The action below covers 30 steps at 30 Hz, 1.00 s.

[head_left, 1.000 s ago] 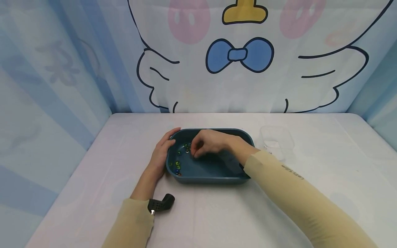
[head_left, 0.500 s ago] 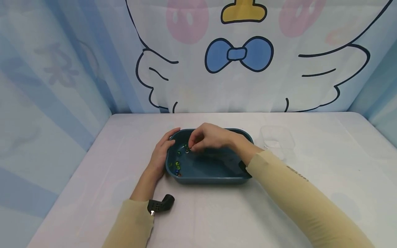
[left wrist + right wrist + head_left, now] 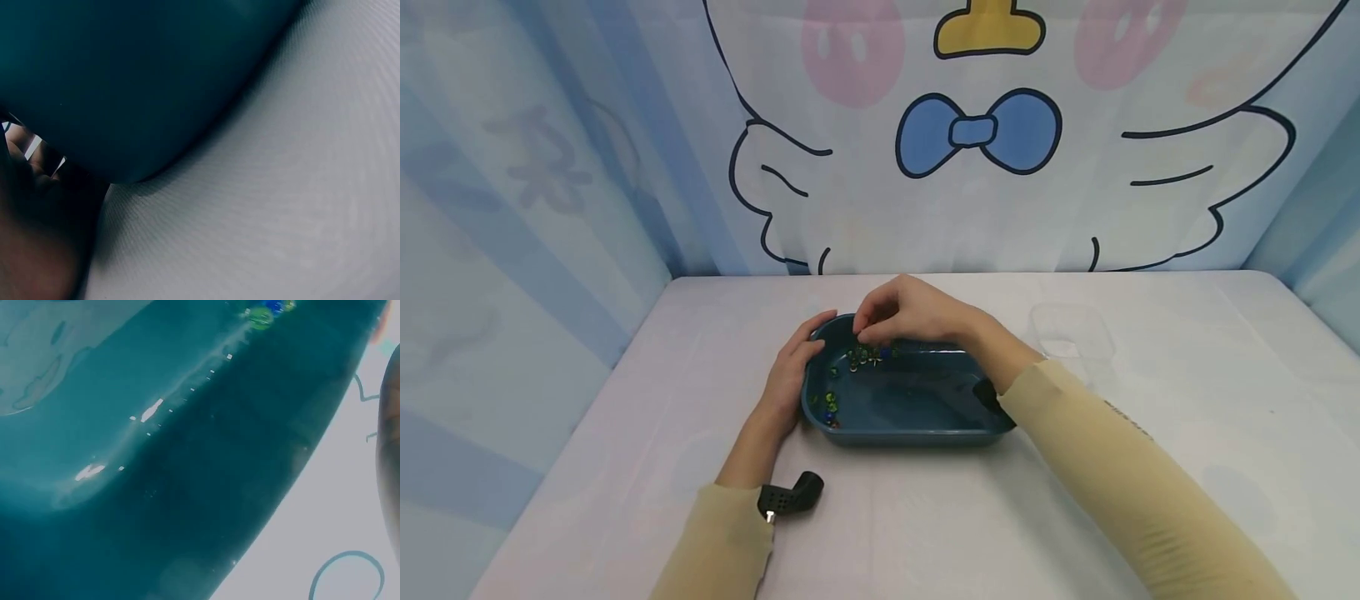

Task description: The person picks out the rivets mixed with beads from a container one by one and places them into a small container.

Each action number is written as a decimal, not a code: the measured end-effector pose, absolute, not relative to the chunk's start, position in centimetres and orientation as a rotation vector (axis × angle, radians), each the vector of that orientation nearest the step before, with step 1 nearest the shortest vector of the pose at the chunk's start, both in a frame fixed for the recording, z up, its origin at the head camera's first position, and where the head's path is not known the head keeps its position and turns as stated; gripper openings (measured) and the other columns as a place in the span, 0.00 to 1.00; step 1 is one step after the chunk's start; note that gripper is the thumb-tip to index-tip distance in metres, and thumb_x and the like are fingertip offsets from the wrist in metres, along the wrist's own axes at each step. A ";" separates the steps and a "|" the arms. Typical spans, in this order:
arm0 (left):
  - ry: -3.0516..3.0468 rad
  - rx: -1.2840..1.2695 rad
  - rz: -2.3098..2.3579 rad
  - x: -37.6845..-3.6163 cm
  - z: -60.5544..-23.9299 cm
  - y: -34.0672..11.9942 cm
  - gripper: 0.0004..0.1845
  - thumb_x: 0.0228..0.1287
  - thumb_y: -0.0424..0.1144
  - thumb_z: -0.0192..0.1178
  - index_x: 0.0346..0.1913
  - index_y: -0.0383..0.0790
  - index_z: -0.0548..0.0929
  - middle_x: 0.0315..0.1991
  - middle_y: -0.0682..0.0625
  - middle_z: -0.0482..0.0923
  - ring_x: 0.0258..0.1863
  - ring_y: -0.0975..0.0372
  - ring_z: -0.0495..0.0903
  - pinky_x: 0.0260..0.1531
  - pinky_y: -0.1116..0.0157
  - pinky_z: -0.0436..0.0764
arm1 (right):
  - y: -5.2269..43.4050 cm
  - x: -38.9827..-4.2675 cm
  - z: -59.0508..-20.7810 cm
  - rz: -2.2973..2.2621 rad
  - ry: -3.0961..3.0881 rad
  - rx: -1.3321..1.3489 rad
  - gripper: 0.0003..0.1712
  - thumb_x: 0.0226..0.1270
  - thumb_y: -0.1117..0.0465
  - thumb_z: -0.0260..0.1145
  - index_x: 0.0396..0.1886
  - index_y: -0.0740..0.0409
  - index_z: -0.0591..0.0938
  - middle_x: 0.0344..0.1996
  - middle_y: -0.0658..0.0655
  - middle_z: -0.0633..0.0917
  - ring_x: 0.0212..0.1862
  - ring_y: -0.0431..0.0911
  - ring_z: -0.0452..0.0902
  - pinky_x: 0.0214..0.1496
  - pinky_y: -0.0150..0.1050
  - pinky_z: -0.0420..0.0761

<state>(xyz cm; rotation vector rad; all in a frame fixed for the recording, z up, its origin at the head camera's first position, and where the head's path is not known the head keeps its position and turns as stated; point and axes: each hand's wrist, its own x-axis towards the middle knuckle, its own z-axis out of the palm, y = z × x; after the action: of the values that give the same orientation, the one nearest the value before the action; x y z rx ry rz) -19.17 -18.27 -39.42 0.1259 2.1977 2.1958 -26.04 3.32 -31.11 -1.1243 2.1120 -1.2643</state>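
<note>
A dark teal rectangular tub [image 3: 910,437] stands on the table. My left hand [image 3: 786,371] holds its left end, thumb over the rim and fingers along the outside; the left wrist view shows the tub's outer wall [image 3: 156,81] close up. Small glass marbles, green, yellow and blue, lie in the tub: a group [image 3: 861,357] by the back wall and a short row [image 3: 831,404] at the left end. My right hand [image 3: 917,312] is above the back rim, thumb and index fingertips close together; I cannot tell whether something is between them. Marbles [image 3: 261,317] also show in the right wrist view.
A clear plastic container [image 3: 1071,333] stands behind and right of the tub, near my right forearm. A white cloth covers the table [image 3: 962,525]. Behind its back edge hangs a curtain [image 3: 1000,208] with a cartoon print.
My right hand has risen from inside the tub to above its back rim, uncovering more marbles by the back wall. The left hand has kept its hold on the tub.
</note>
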 end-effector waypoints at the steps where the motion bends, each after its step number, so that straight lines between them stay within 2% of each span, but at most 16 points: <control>1: 2.195 0.124 2.198 -19.2 -39.5 -18.3 0.27 0.76 0.36 0.39 0.75 0.45 0.67 0.74 0.50 0.61 0.72 0.58 0.59 0.71 0.55 0.57 | 3.4 -26.0 -30.9 -1.274 2.111 -1.127 0.11 0.68 0.67 0.67 0.45 0.71 0.84 0.37 0.63 0.86 0.40 0.64 0.80 0.47 0.54 0.82; 7: 2.195 0.112 2.192 -19.2 -39.4 -18.3 0.27 0.76 0.36 0.39 0.75 0.46 0.67 0.74 0.51 0.62 0.73 0.59 0.59 0.71 0.56 0.57 | 4.4 -26.0 -30.0 -1.356 2.108 -1.121 0.11 0.69 0.67 0.67 0.46 0.72 0.84 0.37 0.61 0.86 0.40 0.66 0.79 0.48 0.61 0.79; 18: 2.212 0.135 2.195 -19.1 -39.4 -18.3 0.27 0.76 0.37 0.40 0.75 0.48 0.68 0.73 0.52 0.64 0.73 0.60 0.59 0.72 0.57 0.56 | 7.1 -25.5 -27.9 -1.414 2.203 -1.122 0.07 0.67 0.66 0.69 0.42 0.64 0.86 0.37 0.60 0.85 0.39 0.62 0.79 0.46 0.51 0.82; 21: 2.219 0.136 2.193 -19.1 -39.4 -18.3 0.27 0.76 0.37 0.40 0.75 0.48 0.68 0.73 0.51 0.64 0.72 0.60 0.59 0.71 0.57 0.56 | 8.2 -25.2 -27.5 -1.424 2.249 -1.106 0.07 0.67 0.66 0.69 0.42 0.64 0.86 0.37 0.59 0.85 0.37 0.58 0.79 0.45 0.49 0.82; 25: 2.219 0.138 2.196 -19.1 -39.4 -18.3 0.27 0.76 0.37 0.40 0.75 0.47 0.68 0.73 0.51 0.63 0.73 0.59 0.58 0.72 0.56 0.56 | 9.6 -24.9 -27.2 -1.438 2.290 -1.072 0.07 0.67 0.67 0.69 0.42 0.65 0.86 0.38 0.61 0.85 0.38 0.58 0.79 0.45 0.48 0.82; 30: 2.210 0.129 2.200 -19.2 -39.6 -18.3 0.27 0.76 0.37 0.40 0.75 0.47 0.68 0.74 0.51 0.64 0.74 0.60 0.58 0.72 0.57 0.56 | 11.5 -24.6 -26.9 -1.466 2.336 -1.038 0.08 0.67 0.68 0.68 0.42 0.67 0.86 0.38 0.60 0.85 0.38 0.56 0.80 0.44 0.41 0.82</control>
<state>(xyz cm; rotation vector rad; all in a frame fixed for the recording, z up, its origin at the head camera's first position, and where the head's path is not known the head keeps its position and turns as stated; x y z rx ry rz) -19.20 -18.35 -39.62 0.1292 2.2103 2.2002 -24.63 11.55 -26.95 -1.0385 2.3357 -1.4664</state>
